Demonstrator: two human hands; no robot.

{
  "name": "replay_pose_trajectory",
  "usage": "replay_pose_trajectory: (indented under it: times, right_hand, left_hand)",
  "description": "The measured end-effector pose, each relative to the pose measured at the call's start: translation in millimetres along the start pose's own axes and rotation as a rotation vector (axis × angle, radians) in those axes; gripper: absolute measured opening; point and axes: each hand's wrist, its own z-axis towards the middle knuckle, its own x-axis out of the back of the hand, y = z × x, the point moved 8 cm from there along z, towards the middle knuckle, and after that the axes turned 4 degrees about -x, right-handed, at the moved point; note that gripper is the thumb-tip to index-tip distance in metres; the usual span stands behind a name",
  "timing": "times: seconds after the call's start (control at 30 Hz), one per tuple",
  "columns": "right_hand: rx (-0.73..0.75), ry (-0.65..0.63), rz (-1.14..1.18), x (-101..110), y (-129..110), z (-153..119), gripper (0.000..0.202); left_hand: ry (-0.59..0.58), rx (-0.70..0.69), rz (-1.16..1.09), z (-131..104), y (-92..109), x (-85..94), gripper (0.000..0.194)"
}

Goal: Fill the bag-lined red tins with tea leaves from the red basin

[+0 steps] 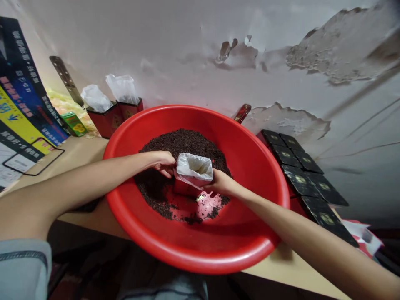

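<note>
A red tin lined with a clear plastic bag is held over a big red basin. The bag's mouth is spread over the tin's rim. My right hand grips the tin's right side, fingers wrapped round it. At the left side, my left hand has its fingers curled and pinched at the bag's edge. Dark loose bits that look like dry tea leaves cover much of the basin's bottom. Below the tin, part of the red bottom shows through.
Two red tins with plastic bags sticking out stand behind the basin at left, by a knife and a small green box. Printed boxes rise at far left. Several black-lidded tins line the right. A red handle leans behind the basin.
</note>
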Motion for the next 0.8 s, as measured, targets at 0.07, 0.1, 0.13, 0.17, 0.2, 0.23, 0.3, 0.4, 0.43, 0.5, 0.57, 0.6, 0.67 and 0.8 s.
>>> replay_pose_trajectory:
  times: [0.07, 0.1, 0.13, 0.17, 0.2, 0.23, 0.3, 0.4, 0.43, 0.5, 0.57, 0.6, 0.67, 0.8]
  right_hand:
    - [-0.011, -0.04, 0.096, -6, 1, 0, 0.057]
    - [-0.012, -0.043, 0.123, -9, 1, -1, 0.056]
    - [-0.011, -0.037, 0.128, -10, 2, -1, 0.054]
    - [-0.013, -0.022, 0.106, -10, 2, -1, 0.054]
    - [-0.02, -0.006, 0.067, -10, 3, -2, 0.054]
    - [-0.036, 0.004, 0.024, -9, 4, -3, 0.054]
    - [-0.098, -0.035, -0.015, -8, 7, -6, 0.057]
    - [-0.212, -0.207, 0.142, -5, 8, -13, 0.063]
    - [-0.237, -0.238, 0.208, -2, 7, -15, 0.063]
    - [-0.282, -0.196, 0.303, 8, 8, -15, 0.053]
    - [-0.32, -0.062, 0.329, 18, 13, -10, 0.034]
    - [-0.321, 0.005, 0.32, 20, 15, -8, 0.026]
    - [-0.287, 0.091, 0.277, 19, 19, -2, 0.021]
    - [-0.269, -0.033, 0.07, -2, 25, 13, 0.024]
  left_hand:
    - [0.054, -0.024, 0.09, -4, -3, -2.1, 0.02]
    - [0.101, -0.058, 0.174, -7, -2, -1.9, 0.027]
    - [0.148, -0.097, 0.273, -9, 0, -1.8, 0.035]
    - [0.185, -0.128, 0.37, -12, 3, -2.4, 0.041]
    - [0.206, -0.147, 0.454, -14, 5, -3.7, 0.046]
    - [0.209, -0.154, 0.516, -15, 6, -5.7, 0.049]
    - [0.186, -0.151, 0.589, -15, 5, -10.0, 0.053]
    - [0.165, -0.14, 0.626, -14, 2, -13.4, 0.056]
    - [0.161, -0.152, 0.621, -13, 1, -14.7, 0.053]
    - [0.145, -0.194, 0.591, -12, -1, -18.4, 0.04]
    - [0.131, -0.244, 0.545, -10, -2, -22.0, 0.031]
    - [0.131, -0.264, 0.524, -9, -3, -23.0, 0.03]
    - [0.15, -0.302, 0.487, -4, -7, -23.5, 0.032]
    - [0.148, -0.337, 0.366, 15, -23, -29.5, 0.025]
